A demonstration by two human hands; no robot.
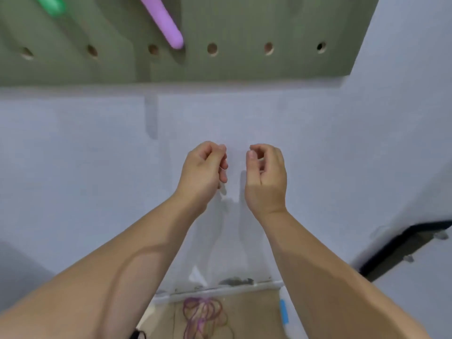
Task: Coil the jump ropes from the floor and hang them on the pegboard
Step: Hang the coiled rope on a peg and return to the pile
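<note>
A tangled purple jump rope (203, 316) lies on the wooden floor at the foot of the white wall, between my forearms. High on the wall hangs the green pegboard (244, 25), with a row of round holes along its lower part. A purple peg (162, 20) and a green peg (51, 4) stick out of it. My left hand (204, 172) and my right hand (266, 177) are raised side by side in front of the wall, well below the board. Both have curled fingers with the thumb near the forefinger. I see nothing held in either.
A strip of blue tape (283, 311) is on the floor right of the rope. A dark-framed object (403, 248) stands against the wall at the lower right. A grey shape (14, 270) is at the lower left.
</note>
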